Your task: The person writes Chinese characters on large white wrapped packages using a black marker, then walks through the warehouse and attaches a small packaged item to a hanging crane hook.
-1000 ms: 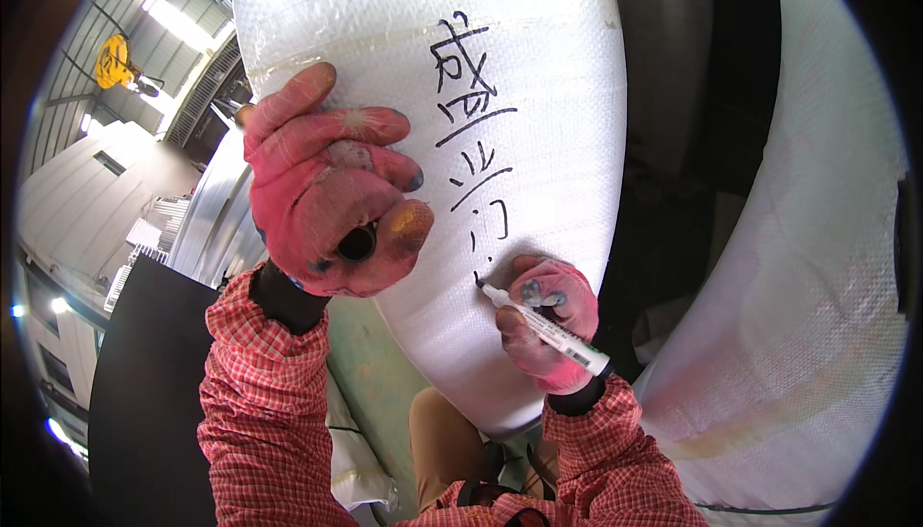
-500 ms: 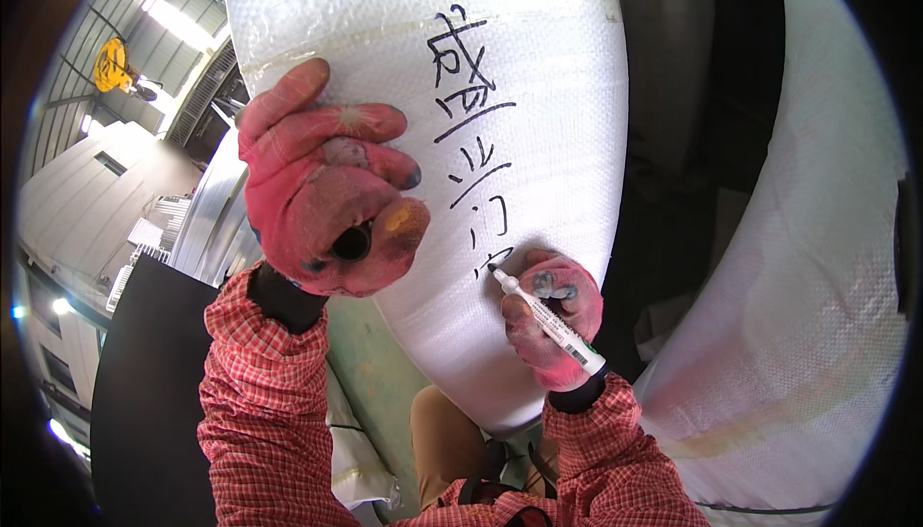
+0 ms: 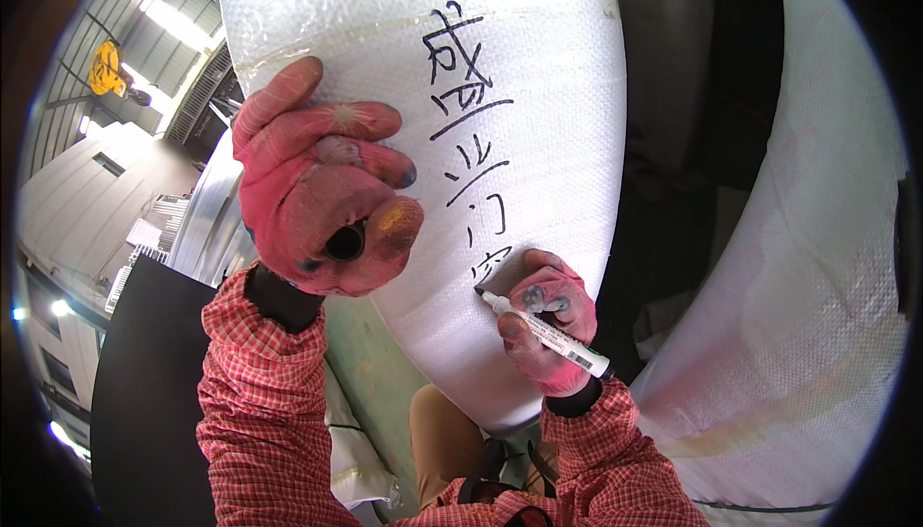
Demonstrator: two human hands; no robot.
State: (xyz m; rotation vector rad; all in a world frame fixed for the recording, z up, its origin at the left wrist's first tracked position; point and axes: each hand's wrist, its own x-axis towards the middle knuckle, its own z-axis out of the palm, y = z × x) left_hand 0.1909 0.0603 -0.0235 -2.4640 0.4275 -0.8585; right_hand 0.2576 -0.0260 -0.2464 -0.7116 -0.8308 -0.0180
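A large bundle in white woven plastic wrap (image 3: 558, 75) fills the middle, with a column of black handwritten characters (image 3: 469, 123) down its face. My right hand (image 3: 553, 320), in a pink stained glove, grips a white marker (image 3: 548, 335) slantwise. The marker's dark tip touches the wrap at the lowest character. My left hand (image 3: 322, 190), gloved the same way, leans against the bundle left of the writing, fingers bent. Between its thumb and curled fingers sits a small black marker cap (image 3: 346, 241), its hollow end showing.
Another white-wrapped bundle (image 3: 788, 335) stands to the right across a dark gap. On the left are a black panel (image 3: 149, 363) and stacked silvery lengths (image 3: 210, 210). A yellow crane hook block (image 3: 108, 70) hangs at the upper left. A white sack-like bundle (image 3: 356, 440) lies low beside my legs.
More strokes have appeared in the lowest character. My right hand has shifted slightly down and left with the marker. The left hand keeps its place on the wrap.
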